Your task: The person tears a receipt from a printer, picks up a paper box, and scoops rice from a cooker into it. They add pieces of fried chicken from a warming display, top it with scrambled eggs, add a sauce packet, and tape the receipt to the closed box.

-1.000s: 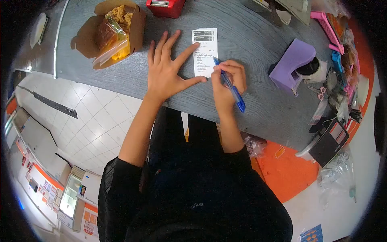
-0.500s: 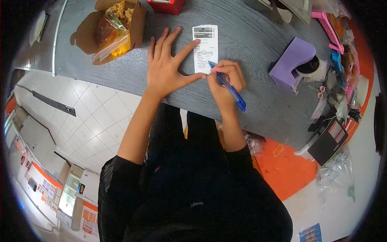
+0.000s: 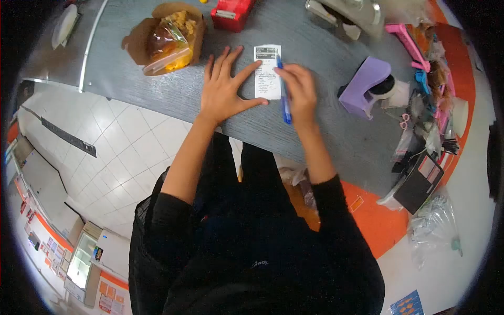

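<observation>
The receipt point(image 3: 268, 73) lies flat on the grey counter point(image 3: 325, 136), near its front edge and just above the middle of the view. The left hand point(image 3: 226, 89) rests at the receipt's 9 o'clock, palm down and fingers spread, gripping nothing. Its forefinger touches the paper's left edge and its thumb reaches the lower left corner. The right hand point(image 3: 300, 92) sits at the receipt's 4 o'clock, fingers closed around a blue pen point(image 3: 284, 100). The pen runs along the paper's right edge with its tip towards 12 o'clock. A brown food box point(image 3: 142, 39) with bagged food stands open at 10 o'clock from the receipt, well apart. A red dispenser point(image 3: 232, 11) is at 11 o'clock and a purple tape dispenser point(image 3: 362, 86) at 3 o'clock.
</observation>
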{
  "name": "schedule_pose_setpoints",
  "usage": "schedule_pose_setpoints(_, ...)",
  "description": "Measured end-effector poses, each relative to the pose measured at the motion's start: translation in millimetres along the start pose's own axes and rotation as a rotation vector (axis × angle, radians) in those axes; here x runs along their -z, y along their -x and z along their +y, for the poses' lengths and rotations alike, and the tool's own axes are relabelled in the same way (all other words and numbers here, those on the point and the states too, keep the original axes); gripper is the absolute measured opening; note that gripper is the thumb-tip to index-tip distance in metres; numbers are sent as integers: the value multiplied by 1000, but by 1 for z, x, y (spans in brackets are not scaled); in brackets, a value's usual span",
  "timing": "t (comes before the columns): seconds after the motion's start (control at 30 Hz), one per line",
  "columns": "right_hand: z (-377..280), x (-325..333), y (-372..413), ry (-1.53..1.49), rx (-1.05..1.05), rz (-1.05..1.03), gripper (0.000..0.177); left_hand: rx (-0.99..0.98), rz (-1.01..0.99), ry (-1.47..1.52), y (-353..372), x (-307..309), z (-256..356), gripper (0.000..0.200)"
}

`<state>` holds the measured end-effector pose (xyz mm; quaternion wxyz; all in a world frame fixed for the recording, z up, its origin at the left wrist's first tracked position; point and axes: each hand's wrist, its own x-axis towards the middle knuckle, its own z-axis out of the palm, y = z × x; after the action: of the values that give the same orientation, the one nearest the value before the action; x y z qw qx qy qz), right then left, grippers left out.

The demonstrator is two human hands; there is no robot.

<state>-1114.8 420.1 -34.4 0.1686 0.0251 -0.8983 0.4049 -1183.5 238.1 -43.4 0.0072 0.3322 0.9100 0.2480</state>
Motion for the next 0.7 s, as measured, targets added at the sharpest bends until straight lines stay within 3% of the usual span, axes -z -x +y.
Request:
schedule_pose_setpoints(0.03, 3, 1, -4, 7, 26, 10, 46, -7, 27, -6, 2, 1, 0, 85)
schedule_pose_setpoints(0.1, 9, -3, -14, 254, 182, -214, 40, -43, 43, 74, 2, 3, -4, 87)
schedule_pose_setpoints(0.13, 9, 0, -18, 269, 208, -223, 35, -42, 68, 166, 5, 8, -4, 87)
schedule_pose_setpoints(0.17, 0, 3, -23, 267, 256, -200, 35, -8, 77, 194, 9, 20, -1, 87)
schedule_pose_setpoints(0.23, -30, 6, -31, 227, 184, -66, 27, 174, -47, 526, 24, 50, -4, 81)
schedule_pose_setpoints(0.27, -56, 5, -40, 202, 233, -55, 27, 181, -3, 490, 29, 66, -10, 81)
schedule_pose_setpoints(0.33, -135, 2, -66, -254, 105, -134, 17, 376, -73, 685, 54, 98, -24, 62)
schedule_pose_setpoints(0.4, -231, 0, -102, -440, 393, -227, 11, 427, 93, 565, 80, 77, -53, 57)
schedule_pose_setpoints(0.43, -287, 10, -115, -518, 536, -326, 9, 432, 203, 478, 86, 73, -64, 52)
schedule_pose_setpoints(0.47, -339, 12, -121, -723, 688, -435, 11, 350, 178, 467, 86, 91, -62, 47)
schedule_pose_setpoints(0.53, -437, 34, -105, -1032, 812, -883, 22, 235, 90, 442, 85, 112, -60, 45)
schedule_pose_setpoints(0.57, -476, 47, -90, -1042, 890, -1151, 27, 200, 30, 431, 86, 112, -65, 47)
schedule_pose_setpoints(0.6, -511, 62, -84, -864, 1013, -1447, 32, 172, -5, 412, 86, 118, -63, 45)
schedule_pose_setpoints(0.7, -569, 67, -24, -624, 1393, -1554, 33, 76, -64, 356, 86, 134, -66, 42)
